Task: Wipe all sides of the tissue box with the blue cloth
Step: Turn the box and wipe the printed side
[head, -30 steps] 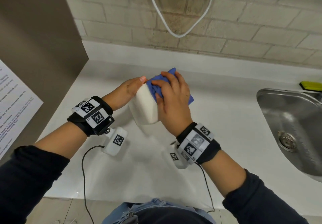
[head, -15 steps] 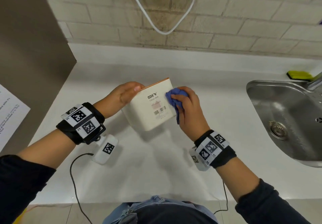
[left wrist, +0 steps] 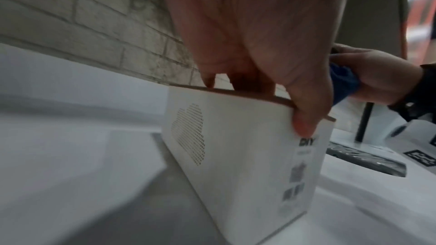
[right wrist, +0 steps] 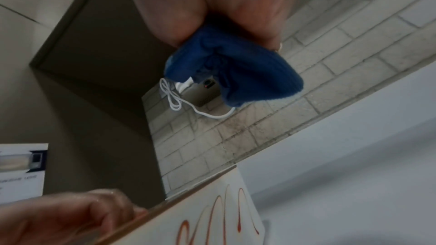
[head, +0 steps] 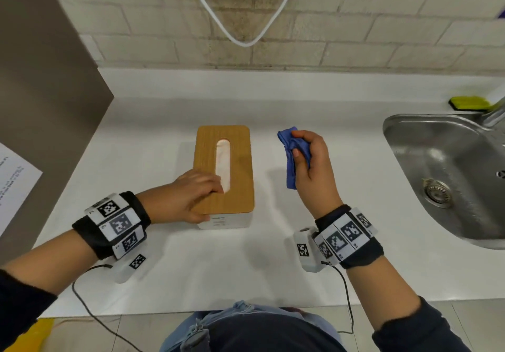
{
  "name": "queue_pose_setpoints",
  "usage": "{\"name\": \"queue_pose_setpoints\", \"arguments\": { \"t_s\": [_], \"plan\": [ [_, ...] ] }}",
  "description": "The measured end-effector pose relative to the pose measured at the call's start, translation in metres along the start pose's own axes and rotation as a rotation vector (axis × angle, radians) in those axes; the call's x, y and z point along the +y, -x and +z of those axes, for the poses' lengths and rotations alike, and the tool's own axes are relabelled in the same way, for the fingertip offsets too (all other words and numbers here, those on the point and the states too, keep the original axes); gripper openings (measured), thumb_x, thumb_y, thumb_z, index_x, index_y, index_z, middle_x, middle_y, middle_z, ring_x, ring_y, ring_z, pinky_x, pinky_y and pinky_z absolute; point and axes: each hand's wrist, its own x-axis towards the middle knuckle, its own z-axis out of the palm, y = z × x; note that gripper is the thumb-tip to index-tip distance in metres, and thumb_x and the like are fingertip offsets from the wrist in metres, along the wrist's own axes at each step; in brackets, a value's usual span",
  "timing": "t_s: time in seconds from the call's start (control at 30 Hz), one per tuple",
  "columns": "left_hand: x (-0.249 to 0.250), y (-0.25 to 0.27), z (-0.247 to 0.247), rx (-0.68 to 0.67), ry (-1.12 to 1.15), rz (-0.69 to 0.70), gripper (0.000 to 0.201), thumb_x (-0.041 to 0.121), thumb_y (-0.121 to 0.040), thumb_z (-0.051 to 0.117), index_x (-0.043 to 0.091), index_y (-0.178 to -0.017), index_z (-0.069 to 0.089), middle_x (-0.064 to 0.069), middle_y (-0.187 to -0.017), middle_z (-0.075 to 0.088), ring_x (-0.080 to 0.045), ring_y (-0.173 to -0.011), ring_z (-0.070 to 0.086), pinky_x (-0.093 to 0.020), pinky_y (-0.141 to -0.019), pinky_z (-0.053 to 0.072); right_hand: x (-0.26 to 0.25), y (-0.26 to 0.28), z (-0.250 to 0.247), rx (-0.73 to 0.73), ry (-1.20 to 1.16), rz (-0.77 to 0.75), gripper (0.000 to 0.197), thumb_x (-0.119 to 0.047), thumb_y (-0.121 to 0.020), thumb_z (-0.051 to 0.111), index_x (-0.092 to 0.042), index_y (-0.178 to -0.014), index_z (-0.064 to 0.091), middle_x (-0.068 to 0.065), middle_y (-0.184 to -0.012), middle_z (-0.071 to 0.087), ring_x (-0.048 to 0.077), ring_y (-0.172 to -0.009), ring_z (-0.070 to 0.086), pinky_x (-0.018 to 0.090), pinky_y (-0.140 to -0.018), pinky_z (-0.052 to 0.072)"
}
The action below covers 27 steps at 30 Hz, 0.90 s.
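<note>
Tissue box (head: 224,176) is standing upright on the white table (head: 169,269) in the head view, its near left corner under the left hand (head: 191,198), whose grip is curling over the wooden lid; the right hand (head: 311,165), just right of the box and apart from it, is clenching the blue cloth (head: 293,154). From the left wrist, fingers (left wrist: 304,118) are clamping the lid edge. From the right wrist, the cloth is hanging bunched in the grip.

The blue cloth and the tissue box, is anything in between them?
No. In the head view only bare white counter shows between the blue cloth, bunched in the right hand, and the tissue box. They are apart.
</note>
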Motion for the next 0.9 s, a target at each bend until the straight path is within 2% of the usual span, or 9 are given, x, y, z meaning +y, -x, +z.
{"name": "queue_pose_setpoints", "arguments": {
  "t_s": [0.07, 0.13, 0.2, 0.3, 0.43, 0.63, 0.77, 0.83, 0.9],
  "plan": [
    [-0.003, 0.01, -0.009, 0.01, -0.089, -0.094, 0.057, 0.046, -0.073, 0.054, 0.028, -0.126, 0.044, 0.008, -0.133, 0.042, -0.004, -0.13, 0.029, -0.037, -0.117, -0.009, -0.002, 0.0, 0.004, -0.031, 0.08, -0.083, 0.027, -0.009, -0.091, 0.041, -0.022, -0.113, 0.049, -0.004, -0.117, 0.051, 0.004, -0.112, 0.049, 0.017, -0.099, 0.038],
    [0.005, 0.014, -0.011, 0.05, -0.198, -0.258, 0.063, 0.048, -0.068, 0.049, 0.024, -0.125, 0.045, 0.005, -0.129, 0.044, -0.012, -0.131, 0.032, -0.036, -0.113, -0.016, -0.006, 0.001, 0.01, -0.067, 0.187, -0.176, 0.025, -0.01, -0.09, 0.039, -0.012, -0.109, 0.055, 0.001, -0.114, 0.052, 0.006, -0.104, 0.049, 0.014, -0.095, 0.039],
    [0.022, 0.011, 0.004, 0.147, -0.294, -0.463, 0.078, 0.069, -0.062, 0.039, 0.018, -0.12, 0.048, -0.002, -0.124, 0.048, -0.021, -0.127, 0.036, -0.038, -0.112, -0.001, -0.007, 0.004, 0.016, -0.118, 0.299, -0.247, 0.029, -0.016, -0.089, 0.039, -0.009, -0.112, 0.056, 0.007, -0.117, 0.052, 0.012, -0.103, 0.049, 0.012, -0.091, 0.039],
    [0.044, 0.004, 0.036, 0.343, -0.322, -0.621, 0.086, 0.079, -0.062, 0.036, 0.008, -0.109, 0.054, -0.011, -0.109, 0.056, -0.03, -0.109, 0.048, -0.039, -0.093, 0.019, 0.002, 0.009, 0.029, -0.232, 0.49, -0.311, 0.028, -0.009, -0.09, 0.049, -0.015, -0.117, 0.052, 0.012, -0.125, 0.05, 0.03, -0.102, 0.052, 0.037, -0.086, 0.048],
    [0.038, 0.002, 0.055, 0.48, -0.303, -0.573, 0.069, 0.063, -0.077, 0.038, 0.002, -0.104, 0.056, -0.018, -0.101, 0.059, -0.03, -0.102, 0.045, -0.041, -0.09, 0.025, 0.012, 0.017, 0.041, -0.349, 0.646, -0.397, 0.039, -0.004, -0.084, 0.065, -0.018, -0.117, 0.052, 0.01, -0.125, 0.053, 0.033, -0.099, 0.053, 0.044, -0.079, 0.049],
    [0.024, 0.011, 0.042, 0.655, 0.029, -0.565, 0.07, 0.058, -0.074, 0.04, 0.002, -0.114, 0.052, -0.015, -0.113, 0.054, -0.023, -0.111, 0.038, -0.033, -0.097, 0.023, 0.007, 0.019, 0.038, -0.373, 0.594, -0.357, 0.037, -0.006, -0.084, 0.063, -0.016, -0.118, 0.054, 0.011, -0.124, 0.054, 0.033, -0.102, 0.054, 0.045, -0.082, 0.05],
    [0.005, 0.032, 0.03, 0.678, 0.474, -0.463, 0.046, 0.055, -0.074, 0.038, 0.028, -0.109, 0.053, 0.004, -0.104, 0.049, -0.012, -0.103, 0.044, -0.03, -0.096, 0.034, -0.011, 0.001, 0.027, -0.196, 0.286, -0.252, 0.023, -0.004, -0.085, 0.054, -0.014, -0.105, 0.056, 0.005, -0.099, 0.062, 0.021, -0.089, 0.059, 0.034, -0.081, 0.05],
    [-0.005, 0.038, 0.033, 0.648, 0.615, -0.426, 0.027, 0.051, -0.076, 0.041, 0.05, -0.1, 0.053, 0.019, -0.102, 0.052, 0.001, -0.101, 0.046, -0.018, -0.09, 0.035, -0.012, -0.007, 0.027, -0.135, 0.305, -0.231, 0.026, -0.004, -0.085, 0.055, -0.015, -0.108, 0.056, 0.003, -0.104, 0.061, 0.019, -0.094, 0.057, 0.03, -0.087, 0.047],
    [-0.008, 0.036, 0.032, 0.599, 0.691, -0.392, 0.03, 0.048, -0.076, 0.042, 0.054, -0.103, 0.053, 0.022, -0.104, 0.054, -0.002, -0.106, 0.047, -0.017, -0.092, 0.034, -0.006, -0.012, 0.035, -0.137, 0.414, -0.229, 0.032, -0.005, -0.088, 0.054, -0.013, -0.118, 0.054, 0.005, -0.119, 0.058, 0.022, -0.107, 0.052, 0.026, -0.097, 0.039]
  ]
}}
